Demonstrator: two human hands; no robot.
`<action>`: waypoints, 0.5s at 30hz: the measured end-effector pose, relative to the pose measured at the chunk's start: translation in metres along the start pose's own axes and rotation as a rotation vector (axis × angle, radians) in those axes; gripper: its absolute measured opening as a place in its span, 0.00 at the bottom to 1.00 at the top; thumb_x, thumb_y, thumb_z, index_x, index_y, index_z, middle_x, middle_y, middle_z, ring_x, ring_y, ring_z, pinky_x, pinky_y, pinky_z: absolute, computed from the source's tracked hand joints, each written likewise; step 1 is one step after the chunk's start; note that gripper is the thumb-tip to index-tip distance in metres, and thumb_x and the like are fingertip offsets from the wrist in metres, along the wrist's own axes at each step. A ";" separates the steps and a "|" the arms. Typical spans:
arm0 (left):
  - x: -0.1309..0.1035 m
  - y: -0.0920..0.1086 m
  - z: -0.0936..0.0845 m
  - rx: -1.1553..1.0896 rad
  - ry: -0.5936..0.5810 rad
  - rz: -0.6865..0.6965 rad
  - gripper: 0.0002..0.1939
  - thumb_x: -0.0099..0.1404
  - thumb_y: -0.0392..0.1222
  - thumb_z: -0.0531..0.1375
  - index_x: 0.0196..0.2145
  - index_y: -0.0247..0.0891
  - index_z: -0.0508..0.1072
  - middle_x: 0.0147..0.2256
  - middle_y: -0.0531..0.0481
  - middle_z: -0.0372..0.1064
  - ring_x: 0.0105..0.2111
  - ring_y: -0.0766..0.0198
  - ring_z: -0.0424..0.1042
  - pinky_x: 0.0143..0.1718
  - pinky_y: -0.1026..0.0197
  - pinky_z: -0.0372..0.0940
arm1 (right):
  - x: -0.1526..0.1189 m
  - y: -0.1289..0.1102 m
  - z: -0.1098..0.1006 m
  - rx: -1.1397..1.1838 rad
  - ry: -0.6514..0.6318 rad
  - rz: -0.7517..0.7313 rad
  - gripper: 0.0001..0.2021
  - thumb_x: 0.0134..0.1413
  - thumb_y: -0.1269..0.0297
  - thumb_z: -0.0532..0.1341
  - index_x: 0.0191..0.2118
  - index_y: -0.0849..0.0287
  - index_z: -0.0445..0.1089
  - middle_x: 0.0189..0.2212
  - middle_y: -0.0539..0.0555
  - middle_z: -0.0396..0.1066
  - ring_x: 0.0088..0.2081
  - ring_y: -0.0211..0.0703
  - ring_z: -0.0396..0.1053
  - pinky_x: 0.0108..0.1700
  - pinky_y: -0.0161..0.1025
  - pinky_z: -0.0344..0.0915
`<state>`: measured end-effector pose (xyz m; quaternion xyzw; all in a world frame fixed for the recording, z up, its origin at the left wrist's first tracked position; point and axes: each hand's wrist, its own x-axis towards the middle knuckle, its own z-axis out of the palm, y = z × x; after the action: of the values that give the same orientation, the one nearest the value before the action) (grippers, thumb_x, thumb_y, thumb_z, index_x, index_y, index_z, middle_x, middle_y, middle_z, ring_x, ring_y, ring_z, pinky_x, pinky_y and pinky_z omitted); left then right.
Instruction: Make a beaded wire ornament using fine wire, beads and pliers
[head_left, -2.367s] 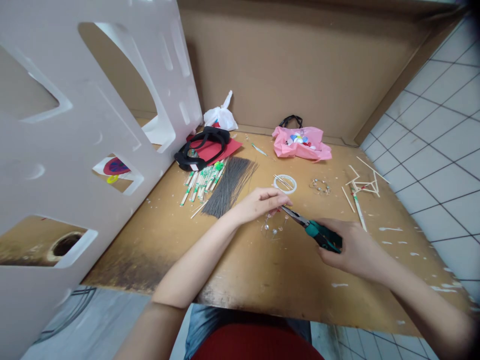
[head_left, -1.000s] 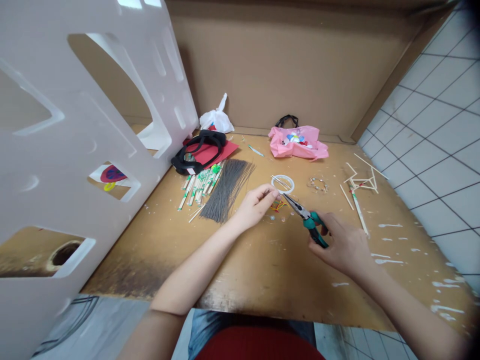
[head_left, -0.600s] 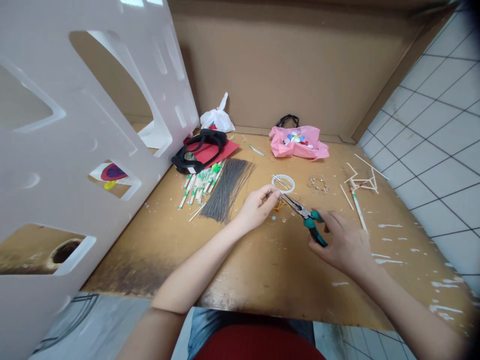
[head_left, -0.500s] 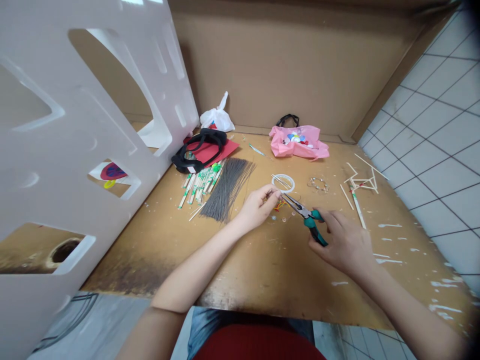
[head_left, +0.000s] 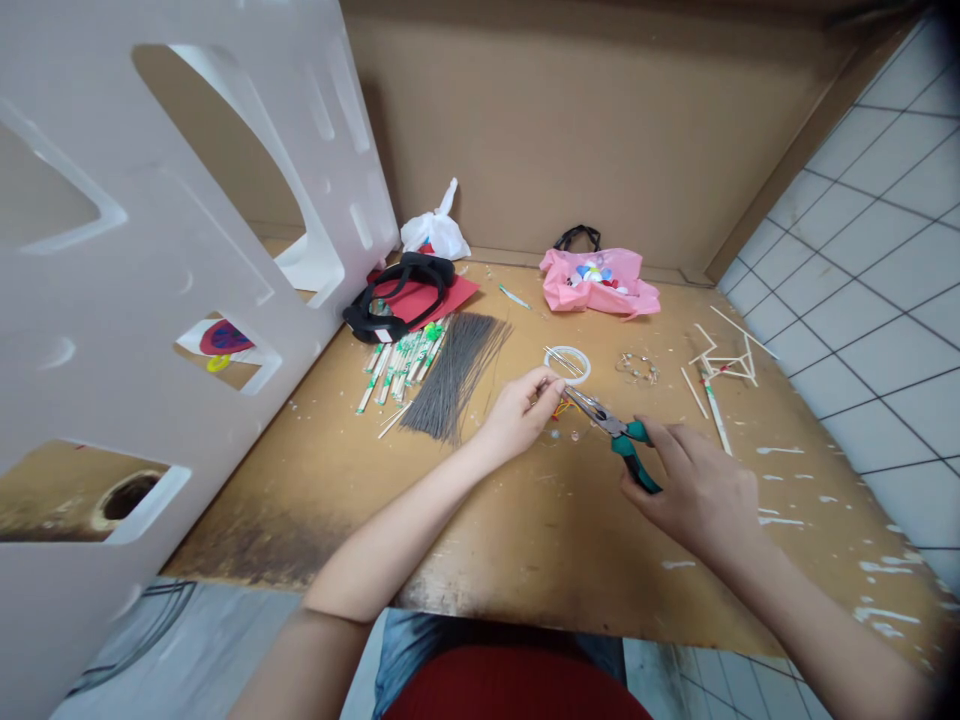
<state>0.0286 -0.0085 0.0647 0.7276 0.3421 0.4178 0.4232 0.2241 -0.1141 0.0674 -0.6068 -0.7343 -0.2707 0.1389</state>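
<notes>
Teal-handled long-nose pliers (head_left: 616, 438) gripped at the handles by the right hand (head_left: 694, 492), fingers wrapped tight around them, metal nose aimed up-left at a small piece of thin wire with clear beads and a red-yellow bit (head_left: 559, 410). Pinched on that wire piece: the left hand (head_left: 521, 410), thumb and fingertips together, right at the plier tips; whether the nose bites the wire, cannot tell. Just beyond the pinch, a white tape ring (head_left: 568, 363) flat on the worn brown wooden tabletop (head_left: 525, 540). To its right, a small beaded wire loop (head_left: 638, 368), then a loose frame of pale sticks (head_left: 721, 368). Left of the pinch, a grey bundle of thin wires (head_left: 457, 372) beside green-and-white wrapped sticks (head_left: 401, 362). Farther back, a black strap (head_left: 397, 290) on red paper (head_left: 427, 296), a pink plastic bag (head_left: 600, 282) and a white plastic bag (head_left: 437, 231).
</notes>
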 end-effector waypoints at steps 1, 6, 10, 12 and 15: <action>0.000 0.000 0.000 -0.009 -0.002 -0.002 0.13 0.65 0.45 0.50 0.27 0.36 0.64 0.20 0.57 0.55 0.22 0.71 0.55 0.25 0.67 0.52 | 0.000 0.000 0.000 -0.001 0.005 -0.005 0.19 0.47 0.58 0.59 0.45 0.60 0.67 0.33 0.51 0.74 0.30 0.40 0.70 0.28 0.36 0.57; 0.000 -0.001 0.000 -0.060 -0.030 -0.006 0.13 0.64 0.46 0.50 0.27 0.36 0.64 0.20 0.56 0.56 0.22 0.71 0.55 0.25 0.67 0.52 | 0.000 0.002 -0.002 -0.015 0.014 -0.008 0.18 0.46 0.57 0.59 0.44 0.60 0.67 0.32 0.50 0.74 0.31 0.40 0.70 0.26 0.35 0.56; 0.001 -0.002 -0.001 -0.120 -0.050 -0.001 0.14 0.64 0.48 0.51 0.26 0.35 0.65 0.20 0.57 0.54 0.21 0.71 0.54 0.24 0.67 0.51 | -0.001 0.002 -0.004 -0.009 0.031 -0.017 0.19 0.44 0.57 0.60 0.44 0.60 0.67 0.32 0.49 0.74 0.31 0.39 0.71 0.25 0.35 0.55; 0.002 -0.002 -0.002 -0.152 -0.070 -0.010 0.14 0.63 0.48 0.52 0.27 0.35 0.66 0.20 0.57 0.53 0.21 0.72 0.53 0.24 0.67 0.50 | -0.002 0.003 -0.005 -0.007 0.036 -0.023 0.19 0.44 0.58 0.60 0.43 0.59 0.67 0.31 0.49 0.74 0.30 0.39 0.71 0.25 0.34 0.55; 0.002 -0.002 -0.003 -0.168 -0.100 -0.031 0.14 0.63 0.48 0.52 0.28 0.35 0.67 0.20 0.58 0.53 0.20 0.72 0.52 0.24 0.67 0.49 | -0.004 0.005 -0.006 0.000 0.039 -0.034 0.19 0.44 0.59 0.61 0.44 0.59 0.67 0.30 0.48 0.74 0.30 0.39 0.71 0.24 0.34 0.54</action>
<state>0.0262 -0.0053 0.0641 0.7039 0.2956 0.4016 0.5059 0.2286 -0.1199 0.0711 -0.5887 -0.7418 -0.2848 0.1486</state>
